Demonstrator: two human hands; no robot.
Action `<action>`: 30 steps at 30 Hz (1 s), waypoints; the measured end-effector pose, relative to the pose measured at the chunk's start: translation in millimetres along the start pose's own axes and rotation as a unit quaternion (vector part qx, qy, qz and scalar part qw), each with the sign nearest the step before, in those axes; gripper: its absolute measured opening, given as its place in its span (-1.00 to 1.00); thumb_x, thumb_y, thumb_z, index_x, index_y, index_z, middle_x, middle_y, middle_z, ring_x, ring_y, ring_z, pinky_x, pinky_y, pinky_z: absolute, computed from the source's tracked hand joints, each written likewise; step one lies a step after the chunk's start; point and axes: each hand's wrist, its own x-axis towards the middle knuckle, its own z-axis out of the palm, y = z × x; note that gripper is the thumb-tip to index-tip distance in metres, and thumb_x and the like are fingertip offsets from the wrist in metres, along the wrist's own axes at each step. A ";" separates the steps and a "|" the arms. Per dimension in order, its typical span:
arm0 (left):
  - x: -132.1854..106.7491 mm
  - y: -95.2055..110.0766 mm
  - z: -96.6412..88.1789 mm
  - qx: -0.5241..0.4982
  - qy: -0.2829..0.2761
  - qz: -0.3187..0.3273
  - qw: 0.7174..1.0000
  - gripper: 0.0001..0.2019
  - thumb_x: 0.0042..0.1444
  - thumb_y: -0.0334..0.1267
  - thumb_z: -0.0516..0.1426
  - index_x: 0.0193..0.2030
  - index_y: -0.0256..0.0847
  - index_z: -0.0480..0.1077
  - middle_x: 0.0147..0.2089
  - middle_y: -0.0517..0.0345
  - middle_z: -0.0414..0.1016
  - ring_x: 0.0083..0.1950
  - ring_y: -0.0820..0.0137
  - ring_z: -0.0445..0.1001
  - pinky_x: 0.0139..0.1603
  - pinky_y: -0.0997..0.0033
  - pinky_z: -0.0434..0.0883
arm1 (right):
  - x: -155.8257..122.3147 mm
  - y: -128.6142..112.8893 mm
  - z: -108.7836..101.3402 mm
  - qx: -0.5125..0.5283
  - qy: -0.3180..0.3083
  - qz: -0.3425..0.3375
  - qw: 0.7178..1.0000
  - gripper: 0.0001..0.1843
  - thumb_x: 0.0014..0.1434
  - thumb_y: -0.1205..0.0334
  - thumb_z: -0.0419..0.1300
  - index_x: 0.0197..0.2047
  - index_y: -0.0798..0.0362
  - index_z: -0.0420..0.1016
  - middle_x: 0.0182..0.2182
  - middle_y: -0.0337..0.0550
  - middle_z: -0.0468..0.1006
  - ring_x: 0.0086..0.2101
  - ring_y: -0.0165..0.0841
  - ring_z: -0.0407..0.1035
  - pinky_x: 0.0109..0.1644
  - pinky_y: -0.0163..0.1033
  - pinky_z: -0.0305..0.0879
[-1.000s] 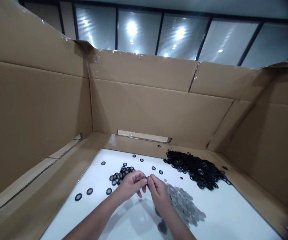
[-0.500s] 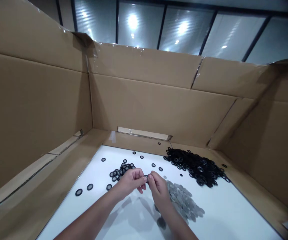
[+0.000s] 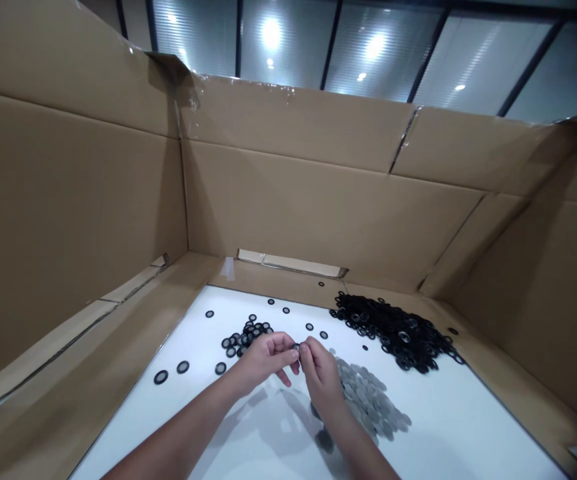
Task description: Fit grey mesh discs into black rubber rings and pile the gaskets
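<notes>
Between the fingertips of both hands is a small black rubber ring [image 3: 296, 347], mostly covered by the fingers; whether a disc sits in it I cannot make out. My left hand [image 3: 272, 355] pinches it from the left, with its lower fingers partly spread. From the right, my right hand [image 3: 318, 368] pinches it with thumb and curled fingers. Just right of that hand lies a pile of grey translucent discs [image 3: 371, 400], partly hidden by the wrist. Behind my left hand is a cluster of black rings with grey centres [image 3: 243, 337].
A large heap of black rings [image 3: 393, 330] spreads at the back right. Single rings with grey centres [image 3: 183, 367] lie scattered at left and back on the white board [image 3: 263, 440]. High cardboard walls [image 3: 288, 200] enclose the left, back and right sides.
The view has shifted slightly. Both hands stay together at the ring, with only a small shift of the fingers.
</notes>
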 end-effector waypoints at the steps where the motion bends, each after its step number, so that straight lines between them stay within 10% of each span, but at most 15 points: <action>1: -0.3 0.5 0.1 0.000 -0.001 -0.003 1.000 -0.59 0.04 0.06 0.34 -0.31 -0.28 0.42 -0.37 0.11 0.48 -0.29 0.32 0.53 -0.39 0.36 0.53 | -0.2 0.3 -0.4 -0.002 -0.004 -0.002 1.000 -0.57 0.46 0.10 -0.09 -0.47 -0.02 0.17 -0.56 -0.30 0.28 -0.53 -0.39 0.17 -0.42 -0.25 0.07; 30: 2.7 -3.2 -3.5 -0.019 0.104 -0.002 0.994 -0.63 0.05 0.03 0.35 -0.34 -0.26 0.42 -0.38 0.18 0.44 -0.34 0.46 0.42 -0.35 0.48 0.45 | -2.6 3.1 6.8 -0.005 -0.032 0.029 0.999 -0.65 0.45 0.07 -0.04 -0.39 -0.02 0.22 -0.51 -0.31 0.30 -0.48 -0.38 0.18 -0.41 -0.27 0.05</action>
